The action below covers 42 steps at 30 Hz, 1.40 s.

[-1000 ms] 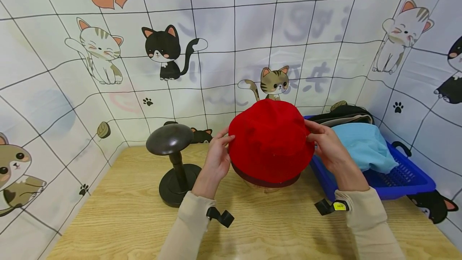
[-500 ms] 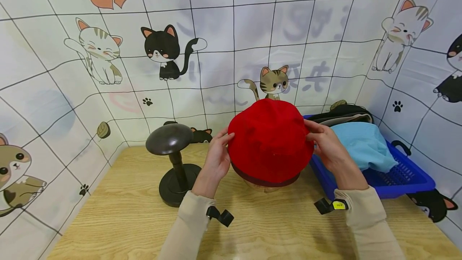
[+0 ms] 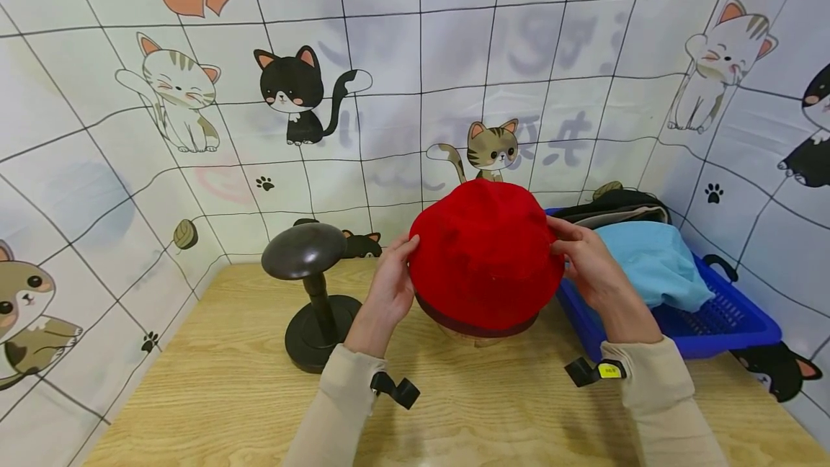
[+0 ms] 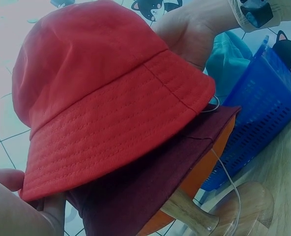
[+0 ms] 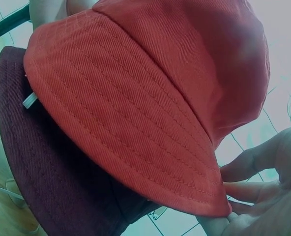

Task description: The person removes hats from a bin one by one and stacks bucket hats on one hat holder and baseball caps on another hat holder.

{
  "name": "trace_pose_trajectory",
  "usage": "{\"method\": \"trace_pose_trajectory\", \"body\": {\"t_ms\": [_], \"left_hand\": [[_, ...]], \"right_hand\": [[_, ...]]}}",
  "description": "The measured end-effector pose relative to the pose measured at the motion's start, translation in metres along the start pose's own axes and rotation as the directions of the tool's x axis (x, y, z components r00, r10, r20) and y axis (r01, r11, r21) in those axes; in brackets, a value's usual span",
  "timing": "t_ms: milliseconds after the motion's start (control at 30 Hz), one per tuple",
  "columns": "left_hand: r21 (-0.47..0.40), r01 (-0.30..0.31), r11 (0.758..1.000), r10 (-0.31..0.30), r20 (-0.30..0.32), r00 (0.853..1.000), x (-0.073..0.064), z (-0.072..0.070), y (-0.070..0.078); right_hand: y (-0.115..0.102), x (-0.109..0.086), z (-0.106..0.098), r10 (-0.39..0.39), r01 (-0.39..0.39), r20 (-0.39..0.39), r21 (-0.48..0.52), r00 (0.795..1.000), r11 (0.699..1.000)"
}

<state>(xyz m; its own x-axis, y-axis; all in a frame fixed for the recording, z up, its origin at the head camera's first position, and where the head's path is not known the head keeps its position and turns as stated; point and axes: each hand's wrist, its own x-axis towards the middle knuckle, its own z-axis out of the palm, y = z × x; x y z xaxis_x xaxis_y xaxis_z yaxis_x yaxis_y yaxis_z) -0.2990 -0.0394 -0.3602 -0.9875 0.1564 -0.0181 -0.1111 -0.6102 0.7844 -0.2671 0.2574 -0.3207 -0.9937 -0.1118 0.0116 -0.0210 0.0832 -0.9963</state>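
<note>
Barely shifted: red hat (image 3: 486, 258), both hands (image 3: 391, 283) (image 3: 593, 269) pinching it (maroon hat (image 4: 140, 169) beneath, basket (image 3: 726, 343) alongside)

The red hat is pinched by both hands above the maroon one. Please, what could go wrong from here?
First, the red hat overlaps the maroon hat, so moving it might drag or tilt the lower one on its wooden stand. Second, a thin string hangs by the maroon brim and could perhaps snag. Third, the right hand is close to the blue basket, so a sideways move may bump it.
</note>
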Motion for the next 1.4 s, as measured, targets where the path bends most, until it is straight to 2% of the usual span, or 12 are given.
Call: {"method": "trace_pose_trajectory", "body": {"t_ms": [500,867,1167,1400], "left_hand": [[0.035,0.023,0.999,-0.023,0.015,1.0,0.0005,-0.0047,-0.0018],[0.001,0.058,0.998,-0.058,-0.003,0.998,0.001,-0.0068,-0.0042],[-0.009,0.081,0.997,-0.08,0.017,0.997,0.0011,-0.0072,-0.005],[-0.022,0.085,0.996,-0.085,0.009,0.996,0.0017,-0.0075,-0.0067]], "right_hand": [[0.0024,0.0002,-0.0012,-0.002,0.002,-0.01,-0.032,1.0,0.999],[0.0055,0.0036,-0.002,0.019,-0.019,-0.013,-0.036,1.0,0.999],[0.0068,0.0037,-0.0031,0.017,-0.018,-0.018,-0.083,1.0,0.996],[0.0096,0.0047,-0.0035,0.012,-0.013,-0.006,-0.133,1.0,0.991]]}}
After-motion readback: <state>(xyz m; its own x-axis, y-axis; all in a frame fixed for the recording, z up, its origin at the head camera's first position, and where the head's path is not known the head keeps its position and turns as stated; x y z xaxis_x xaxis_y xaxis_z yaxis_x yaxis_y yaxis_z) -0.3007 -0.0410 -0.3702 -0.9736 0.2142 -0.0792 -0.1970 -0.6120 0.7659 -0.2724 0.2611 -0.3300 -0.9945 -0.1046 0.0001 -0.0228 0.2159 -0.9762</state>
